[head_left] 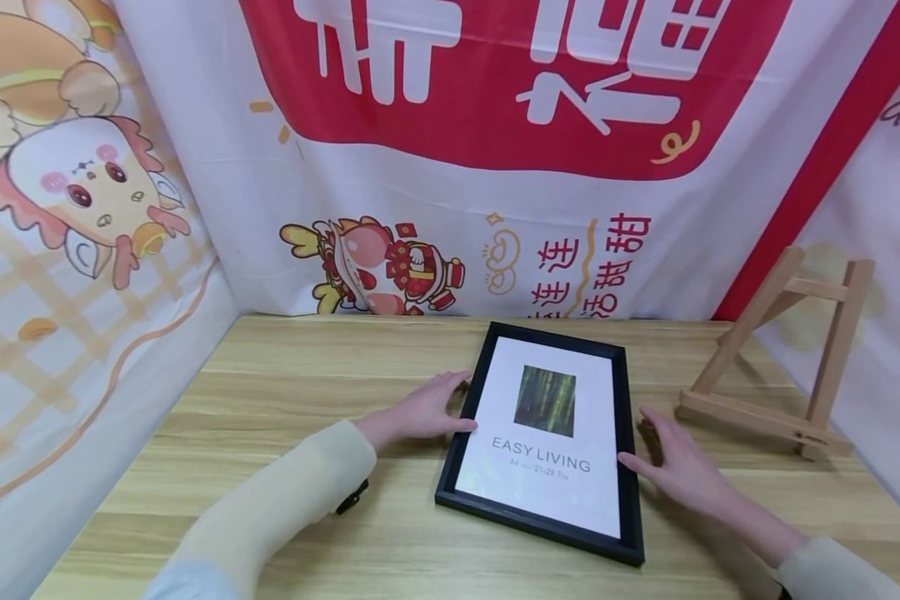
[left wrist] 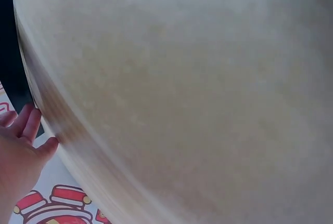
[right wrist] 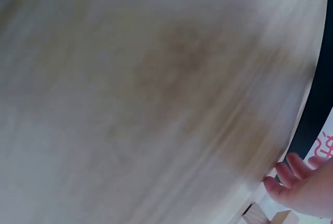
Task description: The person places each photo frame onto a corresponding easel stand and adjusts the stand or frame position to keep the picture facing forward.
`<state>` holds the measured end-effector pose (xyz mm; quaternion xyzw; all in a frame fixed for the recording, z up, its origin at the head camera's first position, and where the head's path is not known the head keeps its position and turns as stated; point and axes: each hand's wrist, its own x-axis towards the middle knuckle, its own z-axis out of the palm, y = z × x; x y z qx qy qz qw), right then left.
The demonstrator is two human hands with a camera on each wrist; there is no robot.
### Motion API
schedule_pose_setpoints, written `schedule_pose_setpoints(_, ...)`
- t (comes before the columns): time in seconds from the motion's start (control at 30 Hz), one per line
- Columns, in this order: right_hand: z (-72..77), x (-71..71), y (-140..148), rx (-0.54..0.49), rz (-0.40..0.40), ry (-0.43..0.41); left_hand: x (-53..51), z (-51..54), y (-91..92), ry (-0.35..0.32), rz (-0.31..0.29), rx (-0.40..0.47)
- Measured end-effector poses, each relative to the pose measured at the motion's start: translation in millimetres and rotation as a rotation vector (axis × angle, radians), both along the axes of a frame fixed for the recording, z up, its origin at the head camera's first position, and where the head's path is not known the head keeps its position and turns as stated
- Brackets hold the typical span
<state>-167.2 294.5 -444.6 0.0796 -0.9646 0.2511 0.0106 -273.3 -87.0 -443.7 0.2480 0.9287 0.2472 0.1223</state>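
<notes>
Nearest, a pale left sleeve (head_left: 292, 483) reaches in from left of the picture frame (head_left: 540, 522), a black band (head_left: 352, 497) showing beneath its cuff; the right sleeve (head_left: 840, 571) comes in from the frame's lower right. The black-edged frame lies face up over the wood-grain table (head_left: 330, 542), slightly turned; whether it rests flat or is raised is hard to tell. The left hand (head_left: 427, 408) holds the frame's left side, thumb on the border and spread from the curved fingers. The right hand (head_left: 678, 467) holds its right side likewise, thumb on the border, fingers bent beside it; how far either hand's fingertips reach underneath cannot be told. Inside the frame, a white sheet (head_left: 495, 400) reads "EASY LIVING" below a dark green picture (head_left: 545, 401). Right of the frame stands a wooden easel (head_left: 757, 419). Beyond the frame hangs a red-and-white banner (head_left: 390, 183).
</notes>
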Motion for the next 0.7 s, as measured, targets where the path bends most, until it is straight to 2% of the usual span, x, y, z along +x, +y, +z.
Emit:
schedule_pose_setpoints(0.23,-4.7,-3.3,-0.5,-0.108,0.030,0.010,-0.6,-1.2,0.1,-0.041,-0.014,0.077)
schedule_pose_setpoints(0.43,-3.9,-3.3,-4.3,-0.193,0.044,-0.015,-2.9,-4.2,-0.9,-0.062,-0.016,0.133)
schedule_pose_setpoints(0.7,-5.1,-2.2,-6.0,-0.248,0.021,-0.043,2.8,-3.3,3.6,-0.143,0.059,0.260)
